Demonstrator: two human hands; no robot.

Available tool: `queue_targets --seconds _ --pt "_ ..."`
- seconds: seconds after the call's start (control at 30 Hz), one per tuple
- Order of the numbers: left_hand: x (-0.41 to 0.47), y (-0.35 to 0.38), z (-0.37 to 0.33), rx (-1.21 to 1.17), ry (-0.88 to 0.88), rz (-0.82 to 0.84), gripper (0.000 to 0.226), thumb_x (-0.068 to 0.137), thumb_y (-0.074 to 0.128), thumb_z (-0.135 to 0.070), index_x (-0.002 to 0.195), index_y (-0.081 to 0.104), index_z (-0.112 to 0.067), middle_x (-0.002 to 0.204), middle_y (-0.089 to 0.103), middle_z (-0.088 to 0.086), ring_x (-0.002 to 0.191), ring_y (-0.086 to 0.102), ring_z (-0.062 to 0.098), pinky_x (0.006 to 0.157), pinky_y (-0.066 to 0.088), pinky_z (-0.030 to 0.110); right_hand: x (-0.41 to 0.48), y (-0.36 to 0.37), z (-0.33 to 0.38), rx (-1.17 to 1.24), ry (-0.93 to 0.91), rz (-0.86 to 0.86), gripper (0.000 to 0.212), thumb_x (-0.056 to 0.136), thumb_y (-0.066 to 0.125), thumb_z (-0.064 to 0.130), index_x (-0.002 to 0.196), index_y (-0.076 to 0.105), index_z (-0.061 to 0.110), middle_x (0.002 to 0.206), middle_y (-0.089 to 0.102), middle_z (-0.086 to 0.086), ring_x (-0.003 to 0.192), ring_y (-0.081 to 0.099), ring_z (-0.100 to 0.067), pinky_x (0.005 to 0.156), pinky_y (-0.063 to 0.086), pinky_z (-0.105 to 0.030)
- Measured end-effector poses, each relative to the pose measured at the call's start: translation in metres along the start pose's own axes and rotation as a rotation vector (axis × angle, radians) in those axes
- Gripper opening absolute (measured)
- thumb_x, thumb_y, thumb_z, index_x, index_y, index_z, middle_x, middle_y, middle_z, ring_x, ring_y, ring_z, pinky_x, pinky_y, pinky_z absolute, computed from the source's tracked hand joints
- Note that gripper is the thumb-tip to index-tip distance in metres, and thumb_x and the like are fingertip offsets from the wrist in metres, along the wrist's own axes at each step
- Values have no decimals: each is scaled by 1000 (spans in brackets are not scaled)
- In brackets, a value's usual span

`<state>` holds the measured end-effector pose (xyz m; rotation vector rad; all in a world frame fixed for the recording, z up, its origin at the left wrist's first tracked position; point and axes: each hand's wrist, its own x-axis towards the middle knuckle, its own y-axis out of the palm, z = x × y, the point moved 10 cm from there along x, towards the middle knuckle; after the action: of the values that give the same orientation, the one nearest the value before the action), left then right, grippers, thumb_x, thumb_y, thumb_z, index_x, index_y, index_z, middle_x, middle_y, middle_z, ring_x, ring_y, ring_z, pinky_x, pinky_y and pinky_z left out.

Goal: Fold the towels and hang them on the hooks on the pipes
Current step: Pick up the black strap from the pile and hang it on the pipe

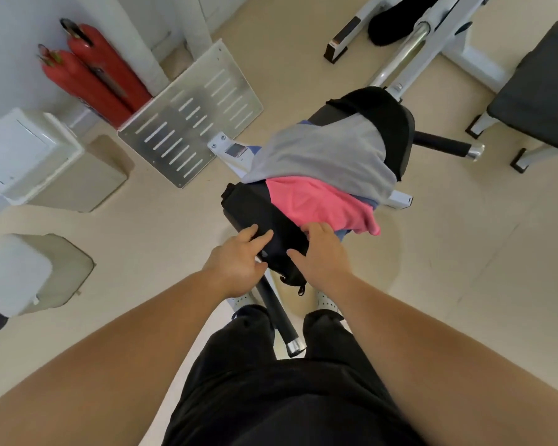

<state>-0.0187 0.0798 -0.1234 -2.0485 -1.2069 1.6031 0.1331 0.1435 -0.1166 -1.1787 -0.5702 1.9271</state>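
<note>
Folding seemed in hand: left grip (239, 255) and right grip (322, 252) lay flat, fingers straight, holding nothing, on the black towel (264, 217) at the surface's (408, 136) near end, beside the pink towel (319, 204); next, probably, pinching its edge for another fold.

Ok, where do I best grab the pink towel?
Probably pinch the pink towel by its near-right corner, which hangs free on the right; come in from the right. Its far edge lies under the grey towel, so draw it toward you.
</note>
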Motion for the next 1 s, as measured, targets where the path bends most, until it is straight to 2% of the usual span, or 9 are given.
queue_targets --seconds 0.1,0.23,0.33,0.43,0.53,0.8,0.87,0.93,1.0 --pt "0 1 0 74 7 8 67 104 48 -39 161 12 -39 171 6 -3 150 31 28 111 41 42 6 4 0 -95 32 4 56 79 81 43 120 56 15 117 51 -2 99 55 -21 77 46 -31" --pt "0 3 -2 245 -2 68 72 104 46 -35 161 3 -37 172 -1 0 149 29 32 115 35 48 12 5 12 -247 -72 30 44 84 76 43 113 63 13 116 54 -5 106 54 -25 88 45 -35" --pt "-2 0 -4 333 -6 100 74 103 46 -32 161 0 -36 171 -2 2 150 25 34 116 31 51 8 5 12 -187 -105 47 26 83 74 36 92 62 15 93 64 -3 93 59 -26 79 50 -39" --pt "-1 -3 -9 420 -24 97 78 99 49 -29 161 2 -35 171 2 4 151 19 35 117 25 56 3 12 -13 -82 -25 251 28 74 80 30 84 58 17 77 60 0 77 60 -24 67 49 -40" --pt "-1 -3 -13 436 -58 93 79 98 49 -28 161 2 -35 170 3 5 149 21 33 116 27 53 -8 15 -41 -118 10 436 30 79 81 29 72 55 15 68 53 -1 64 54 -22 57 40 -32" --pt "-24 -13 -34 245 -214 27 74 99 45 -57 161 9 -40 168 17 5 146 29 35 113 33 48 -15 -40 -20 -77 -212 373 34 89 67 23 67 42 18 66 43 2 63 40 -18 55 29 -30" --pt "-31 -31 -65 104 -122 -130 73 98 47 -57 161 16 -37 168 20 5 148 28 33 117 32 46 -15 -57 -7 -34 -260 370 32 85 71 21 66 44 18 64 43 1 60 40 -18 58 34 -31" --pt "-38 -49 -102 -71 59 -251 69 99 54 -46 160 26 -32 166 28 2 149 29 28 119 32 43 -16 -68 8 -25 -315 379 19 83 75 22 76 57 18 70 56 -3 65 51 -19 64 45 -36" --pt "-44 -60 -128 -166 187 -285 63 93 56 -36 153 40 -30 154 48 -3 139 45 24 111 41 44 -18 -77 21 37 -365 395 15 82 79 23 88 65 22 80 66 -1 76 62 -18 73 53 -35"
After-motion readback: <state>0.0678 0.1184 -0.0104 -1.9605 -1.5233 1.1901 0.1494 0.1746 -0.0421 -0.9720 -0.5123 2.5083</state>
